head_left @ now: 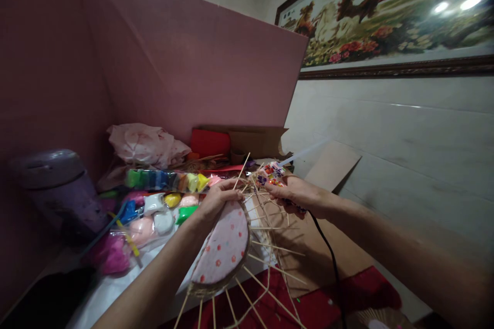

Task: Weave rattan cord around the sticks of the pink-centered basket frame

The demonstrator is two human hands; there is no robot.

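A round pad [222, 247] of pale cloth with red flower dots has thin wooden sticks [252, 298] fanning out from its edge, with twine strung between them. At the pad's top edge, my left hand [224, 198] is closed, pinching the sticks there. My right hand [295, 195] is wrapped round a glue gun [272, 172] covered in a colourful pattern. A clear glue stick [303, 154] pokes out of its back and a black cord hangs below. The gun's front is close to the twine beside my left fingers; its tip is hard to make out.
Bags of coloured clay [154, 216], a row of clay packs [165, 180] and a lidded purple bottle [64, 195] lie to the left. Brown cardboard [316, 252] and red cloth [347, 298] are at the right. A pink panel [193, 61] stands behind.
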